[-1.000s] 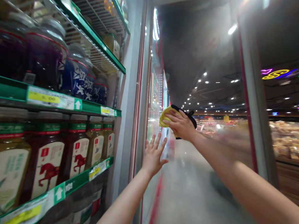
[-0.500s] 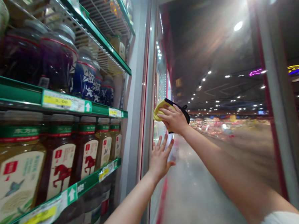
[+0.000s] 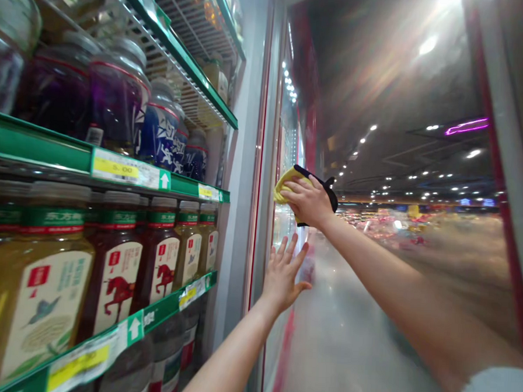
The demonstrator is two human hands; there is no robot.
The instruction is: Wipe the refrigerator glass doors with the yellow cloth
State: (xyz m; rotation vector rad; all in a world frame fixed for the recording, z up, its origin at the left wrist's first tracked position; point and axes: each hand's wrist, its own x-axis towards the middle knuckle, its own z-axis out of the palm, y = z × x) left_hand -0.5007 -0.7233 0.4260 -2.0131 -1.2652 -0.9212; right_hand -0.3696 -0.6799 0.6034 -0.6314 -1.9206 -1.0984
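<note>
Near the hinge side of a glass door [image 3: 405, 139], my right hand [image 3: 309, 202] presses a yellow cloth with a black edge [image 3: 285, 184] against the pane. Its fingers lie over the yellow part, and the black part sticks out behind the hand. Just below and slightly left, my left hand [image 3: 283, 279] rests with fingers spread and nothing in it, at the glass beside the door frame. Whether its palm fully touches the glass is hidden.
Shelves with green price rails [image 3: 40, 140] fill the left side, holding tea bottles [image 3: 119, 276] and dark purple bottles [image 3: 113, 97]. A grey door edge [image 3: 502, 127] stands at the right. Shop lights and blurred goods show through the glass.
The view has shifted, so the shelves and frame sit further right. My right hand and the cloth are slightly higher in the picture; my left hand stays spread below them.
</note>
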